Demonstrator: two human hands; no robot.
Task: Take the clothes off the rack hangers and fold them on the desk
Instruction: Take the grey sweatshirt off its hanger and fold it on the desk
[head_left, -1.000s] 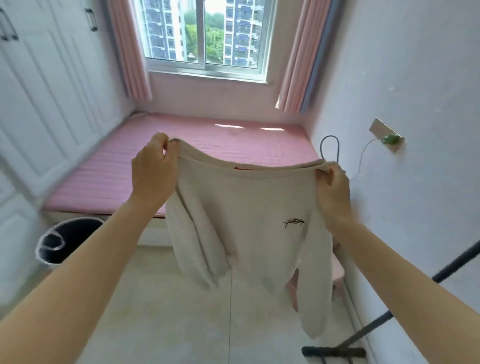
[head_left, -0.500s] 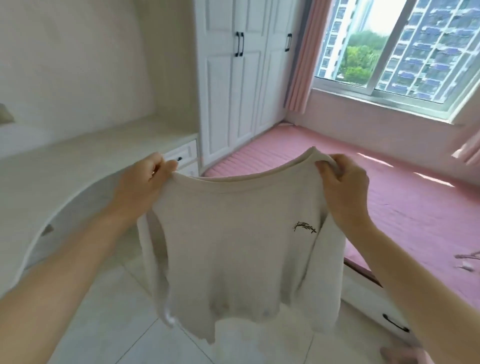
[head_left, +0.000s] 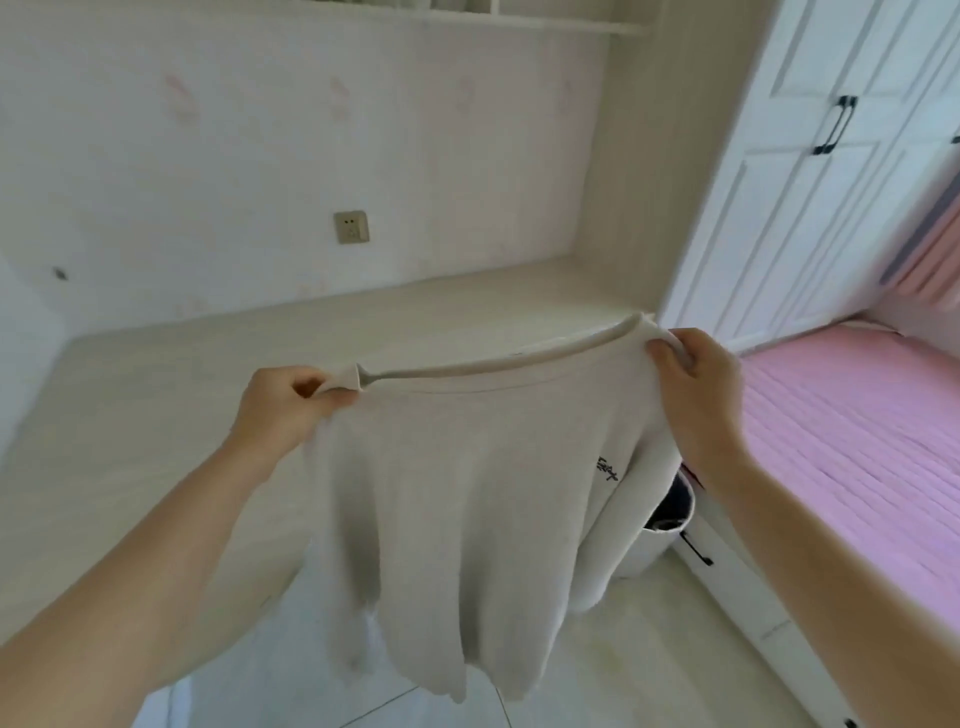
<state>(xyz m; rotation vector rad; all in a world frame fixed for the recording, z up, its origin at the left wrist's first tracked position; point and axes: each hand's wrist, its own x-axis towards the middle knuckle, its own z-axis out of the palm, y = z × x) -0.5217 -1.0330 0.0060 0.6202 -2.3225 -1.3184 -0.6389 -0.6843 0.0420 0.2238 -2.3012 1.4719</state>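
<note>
1. A pale grey long-sleeved cotton sweatshirt (head_left: 457, 509) hangs in the air, held up by its shoulders, its collar band stretched in a shallow curve between the two hands.
2. The left hand (head_left: 283, 410) has its fingers curled round the sweatshirt's left shoulder, bunching the cloth at the collar's end.
3. The right hand (head_left: 696, 395) pinches the other shoulder, fingers folded over the collar edge and thumb behind the fabric.
4. A small dark embroidered mark (head_left: 607, 468) sits on the chest near the right hand.
5. The sweatshirt's body and sleeves hang loose, the hem over the pale tiled floor (head_left: 623, 670), in front of the curved edge of the light wood-grain worktop (head_left: 156, 395); it does not rest on the worktop.
6. A beige wall socket (head_left: 351, 227) is on the wall above the worktop.
7. To the right stand a white panelled wardrobe with black handles (head_left: 810, 171) and a pink quilted mattress (head_left: 852, 447).
8. A white bin with a dark liner (head_left: 670, 519) shows partly behind the sweatshirt.
</note>
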